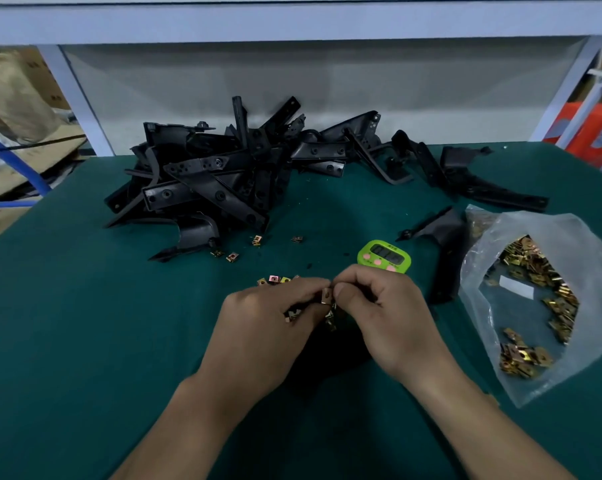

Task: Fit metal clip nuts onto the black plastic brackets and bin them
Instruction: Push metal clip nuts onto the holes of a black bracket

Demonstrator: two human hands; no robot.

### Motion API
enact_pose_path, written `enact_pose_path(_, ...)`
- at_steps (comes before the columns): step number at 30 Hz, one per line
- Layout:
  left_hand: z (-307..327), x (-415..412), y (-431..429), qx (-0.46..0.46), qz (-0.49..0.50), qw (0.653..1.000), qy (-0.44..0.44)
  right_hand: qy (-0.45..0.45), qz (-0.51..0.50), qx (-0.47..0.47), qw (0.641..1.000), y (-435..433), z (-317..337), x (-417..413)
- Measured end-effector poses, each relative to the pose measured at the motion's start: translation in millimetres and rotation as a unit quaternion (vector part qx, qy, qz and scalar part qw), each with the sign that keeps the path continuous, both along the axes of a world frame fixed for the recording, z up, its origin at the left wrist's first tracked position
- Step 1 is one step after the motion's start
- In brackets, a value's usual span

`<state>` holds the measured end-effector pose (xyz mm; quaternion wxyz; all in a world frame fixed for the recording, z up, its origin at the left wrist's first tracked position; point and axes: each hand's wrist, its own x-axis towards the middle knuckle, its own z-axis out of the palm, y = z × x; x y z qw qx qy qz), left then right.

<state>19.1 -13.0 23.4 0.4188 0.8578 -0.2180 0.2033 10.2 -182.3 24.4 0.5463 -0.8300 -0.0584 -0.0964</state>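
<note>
- At the middle of the green mat (85,323), your two hands meet fingertip to fingertip, just in front of the green timer (384,258).
- Your right hand (382,306) has its fingers curled in, and thumb and forefinger pinch a single clip nut (326,295).
- Your left hand (275,306) is curled too, and appears to hold a few spare clip nuts (290,315) beneath its fingers.
- Neither hand holds a bracket, so no nut is being fitted at this point.
- The pile of black brackets (202,178) lies well beyond your hands. One lone bracket (448,244) lies nearer, beside the plastic bag (569,237) of nuts.
- Loose nuts (256,240) are scattered near the pile.
- I see no nut fitted on any bracket and no bin in view, so I judge most of the job is left.
</note>
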Motion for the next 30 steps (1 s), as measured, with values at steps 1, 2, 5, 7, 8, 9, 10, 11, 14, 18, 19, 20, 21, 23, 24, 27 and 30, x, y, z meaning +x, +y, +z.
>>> enact_pose_path(1,0.6,-0.4,0.0,0.012,0.007,1.0,-0.021,0.012,0.009,0.015,1.0,0.3,0.3,0.3)
enact_pose_path(2,1.3,-0.9,0.4,0.019,0.012,0.999,-0.04,0.024,0.022,0.036,0.999,0.5,1.0,0.3)
enact_pose_path(5,2.2,-1.4,2.3,-0.02,-0.019,0.999,-0.041,0.059,0.061,0.093,0.992,0.7,1.9,0.1)
enact_pose_path(7,2.4,-2.3,2.9,-0.06,-0.046,0.997,-0.011,0.076,0.067,0.144,0.984,0.9,2.7,-0.2)
enact_pose_path(8,2.6,-2.5,2.8,-0.075,-0.055,0.996,0.009,0.082,0.069,0.171,0.979,0.8,3.4,0.0)
enact_pose_path(9,2.9,-2.5,2.6,-0.086,-0.058,0.994,0.027,0.086,0.074,0.189,0.975,0.2,4.1,0.1)
enact_pose_path(10,3.4,-2.6,2.9,-0.094,-0.057,0.993,0.04,0.09,0.079,0.194,0.974,-0.4,4.4,0.1)
enact_pose_path(11,4.0,-2.7,3.1,-0.096,-0.054,0.993,0.044,0.094,0.081,0.187,0.974,-0.9,3.9,-0.3)
enact_pose_path(14,6.4,-4.0,3.5,-0.072,-0.04,0.996,0.029,0.091,0.069,0.142,0.983,-0.7,-0.4,-1.6)
enact_pose_path(18,7.3,-4.7,2.1,-0.037,-0.027,0.999,-0.003,0.099,0.068,0.145,0.982,-1.9,-3.8,0.3)
enact_pose_path(19,7.8,-4.5,2.2,-0.027,-0.03,0.999,-0.011,0.105,0.072,0.142,0.982,-2.7,-3.8,0.7)
enact_pose_path(20,8.2,-4.2,2.4,-0.017,-0.03,0.999,-0.014,0.109,0.075,0.137,0.982,-3.3,-4.0,0.9)
enact_pose_path(21,8.8,-4.1,2.5,-0.01,-0.029,0.999,-0.011,0.11,0.079,0.132,0.982,-3.7,-4.4,0.7)
enact_pose_path(23,9.4,-4.0,2.7,-0.009,-0.026,1.0,0.006,0.11,0.089,0.123,0.982,-2.7,-6.1,0.0)
enact_pose_path(24,9.8,-4.2,2.7,-0.011,-0.025,1.0,0.014,0.112,0.095,0.121,0.982,-1.7,-6.9,-0.3)
enact_pose_path(27,11.2,-4.1,3.5,-0.026,-0.026,0.999,0.032,0.124,0.113,0.123,0.978,-0.2,-7.5,-0.5)
enact_pose_path(30,11.9,-2.5,6.8,-0.052,-0.044,0.995,0.076,0.136,0.149,0.14,0.969,-3.0,-6.1,-1.1)
